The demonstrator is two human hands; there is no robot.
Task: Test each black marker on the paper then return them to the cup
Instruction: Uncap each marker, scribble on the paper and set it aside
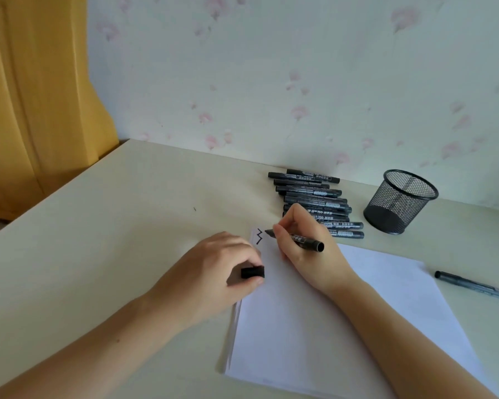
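1. Marker: uncapped, in the right hand, tilted with its tip at the paper's far left corner and its blunt end pointing back toward the person. This is a writing angle, which suits the test stroke.

2. Zigzag: a short black mark just left of the tip. In my judgement this marker writes. Whether the tip touches the sheet at this instant cannot be told.

3. Right hand: fingers and thumb are curled close round the barrel near the tip in a pen hold, the heel of the hand resting on the sheet, probably for steadiness.

4. Cap: pinched in the left hand between thumb and curled fingers, kept close by, likely for recapping. The hand lies at the paper's left edge and may also be steadying it.

5. Paper: white sheets, stacked, on the table before the person; otherwise unmarked as far as can be seen.

6. Pile: capped black markers lying side by side beyond the paper, near the wall, within reach of the right hand. Apparently awaiting test.

7. Cup: black mesh, upright, right of the pile and apart from it. It looks empty, so no marker appears to have been returned yet; the task is judged to be at an early stage.

8. Pen: a slim one lying alone on the table right of the paper.
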